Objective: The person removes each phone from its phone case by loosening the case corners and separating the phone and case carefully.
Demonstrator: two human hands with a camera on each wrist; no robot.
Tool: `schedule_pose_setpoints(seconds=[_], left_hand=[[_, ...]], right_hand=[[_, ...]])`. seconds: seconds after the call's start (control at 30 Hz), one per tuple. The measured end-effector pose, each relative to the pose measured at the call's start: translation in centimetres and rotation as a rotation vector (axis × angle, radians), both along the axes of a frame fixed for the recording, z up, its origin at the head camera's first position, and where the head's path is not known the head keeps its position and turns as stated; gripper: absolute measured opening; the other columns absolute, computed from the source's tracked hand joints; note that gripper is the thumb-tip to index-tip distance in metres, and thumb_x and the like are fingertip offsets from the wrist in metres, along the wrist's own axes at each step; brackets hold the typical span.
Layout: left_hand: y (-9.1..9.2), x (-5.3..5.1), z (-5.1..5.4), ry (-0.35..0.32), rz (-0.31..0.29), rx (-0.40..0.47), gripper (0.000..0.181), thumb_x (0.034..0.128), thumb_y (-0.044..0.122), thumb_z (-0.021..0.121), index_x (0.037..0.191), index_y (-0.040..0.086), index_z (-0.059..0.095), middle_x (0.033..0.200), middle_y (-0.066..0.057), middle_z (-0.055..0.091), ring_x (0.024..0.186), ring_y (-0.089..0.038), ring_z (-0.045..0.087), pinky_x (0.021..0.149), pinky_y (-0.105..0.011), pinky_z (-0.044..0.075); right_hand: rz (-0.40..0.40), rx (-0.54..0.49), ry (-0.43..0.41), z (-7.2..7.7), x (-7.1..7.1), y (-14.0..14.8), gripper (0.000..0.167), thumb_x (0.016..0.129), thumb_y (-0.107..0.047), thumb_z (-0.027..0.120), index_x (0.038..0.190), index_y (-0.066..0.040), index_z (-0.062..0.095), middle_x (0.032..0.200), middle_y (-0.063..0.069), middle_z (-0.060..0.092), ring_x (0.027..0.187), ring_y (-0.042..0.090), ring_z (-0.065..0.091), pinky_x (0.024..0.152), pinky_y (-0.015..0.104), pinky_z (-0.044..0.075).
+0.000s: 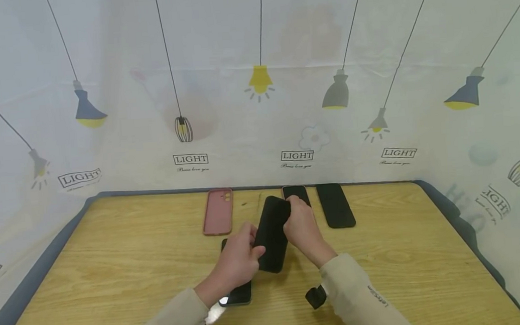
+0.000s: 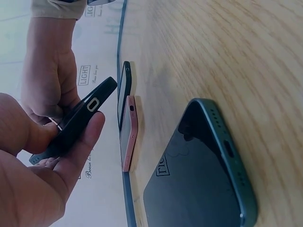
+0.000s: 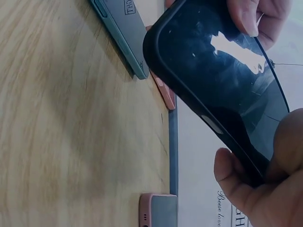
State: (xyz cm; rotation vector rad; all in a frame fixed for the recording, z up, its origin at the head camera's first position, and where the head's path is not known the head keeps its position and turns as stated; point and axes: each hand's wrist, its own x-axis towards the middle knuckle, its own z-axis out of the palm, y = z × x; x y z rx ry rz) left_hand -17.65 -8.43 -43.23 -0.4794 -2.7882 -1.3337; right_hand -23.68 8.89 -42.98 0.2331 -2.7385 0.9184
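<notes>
Both hands hold a phone in a black case tilted above the table, its glossy screen showing in the right wrist view. My left hand grips it near its lower left edge, thumb on the face. At the upper right part of it, my right hand pinches the edge between thumb and fingers. In the left wrist view the case's end shows an oval port opening. Beneath my left hand lies a phone with a green frame, screen up and partly covered in the head view.
A pink phone case lies at the table's back edge. Further right are a pink-edged phone, partly hidden by my right hand, and a black phone. A printed curtain stands behind the wooden table.
</notes>
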Motion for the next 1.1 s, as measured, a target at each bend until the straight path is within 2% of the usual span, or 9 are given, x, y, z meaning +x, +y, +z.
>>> schedule_pose_setpoints(seconds=[0.1,0.23,0.33,0.6,0.7,0.83,0.93,1.1], left_hand=[[0.0,0.0,0.0,0.002,-0.003,-0.004,0.021,0.0957,-0.003,0.067,0.111,0.000,0.053,0.092,-0.010,0.060,0.080,-0.020,0.056,0.070,-0.035,0.051],[-0.1,0.0,-0.1,-0.016,0.001,0.000,0.021,0.0954,-0.004,0.067,0.111,0.000,0.053,0.093,-0.010,0.059,0.080,-0.020,0.056,0.071,-0.036,0.051],[-0.3,-0.1,-0.2,-0.036,0.001,0.007,0.023,0.0953,-0.004,0.067,0.113,0.000,0.053,0.095,-0.011,0.058,0.083,-0.021,0.055,0.073,-0.039,0.051],[-0.6,-0.2,-0.4,-0.082,0.030,0.010,0.025,0.0967,-0.002,0.067,0.118,-0.001,0.054,0.109,-0.018,0.062,0.094,-0.026,0.060,0.082,-0.045,0.055],[-0.7,-0.3,-0.5,-0.071,0.031,0.019,0.025,0.0963,-0.003,0.066,0.119,-0.002,0.055,0.110,-0.019,0.063,0.099,-0.029,0.061,0.084,-0.047,0.055],[-1.1,-0.6,-0.8,-0.071,0.020,0.057,0.025,0.0958,-0.004,0.066,0.118,-0.002,0.055,0.111,-0.021,0.064,0.101,-0.030,0.062,0.085,-0.048,0.055],[-1.4,-0.8,-1.0,-0.088,0.013,0.096,0.024,0.0956,-0.005,0.067,0.117,-0.003,0.056,0.110,-0.022,0.065,0.098,-0.028,0.065,0.085,-0.047,0.056],[-1.6,-1.0,-1.1,-0.127,-0.001,0.152,0.024,0.0956,-0.006,0.065,0.118,-0.004,0.056,0.109,-0.022,0.065,0.098,-0.028,0.068,0.081,-0.044,0.057]], right_hand=[[-0.009,-0.032,-0.003,-0.3,-0.2,0.0,0.037,0.082,0.016,0.054,0.118,0.012,0.061,0.111,0.028,0.069,0.102,0.044,0.068,0.089,0.053,0.057],[0.003,-0.074,-0.050,-0.4,-0.2,0.2,0.040,0.084,0.017,0.049,0.122,0.012,0.062,0.106,0.029,0.070,0.083,0.037,0.070,0.080,0.049,0.058],[0.015,-0.087,-0.090,-0.3,-0.2,0.4,0.040,0.087,0.016,0.047,0.124,0.012,0.061,0.103,0.029,0.071,0.072,0.031,0.065,0.075,0.046,0.057],[0.045,-0.158,-0.156,-0.1,-0.5,0.9,0.038,0.097,0.010,0.038,0.127,0.010,0.062,0.118,0.029,0.069,0.095,0.038,0.068,0.078,0.046,0.054],[0.045,-0.243,-0.178,-0.1,-0.4,1.1,0.037,0.100,0.008,0.037,0.123,0.007,0.066,0.120,0.026,0.069,0.101,0.036,0.067,0.081,0.043,0.054],[0.071,-0.424,-0.256,0.0,-0.5,1.5,0.031,0.105,0.005,0.040,0.118,0.005,0.068,0.111,0.020,0.070,0.087,0.026,0.063,0.074,0.036,0.052],[0.124,-0.561,-0.341,0.1,-0.7,1.9,0.029,0.108,0.002,0.040,0.120,0.007,0.066,0.101,0.016,0.067,0.077,0.019,0.058,0.070,0.033,0.051],[0.190,-0.708,-0.439,0.3,-0.9,2.4,0.031,0.110,0.000,0.036,0.124,0.011,0.062,0.099,0.011,0.066,0.079,0.014,0.059,0.072,0.032,0.052]])
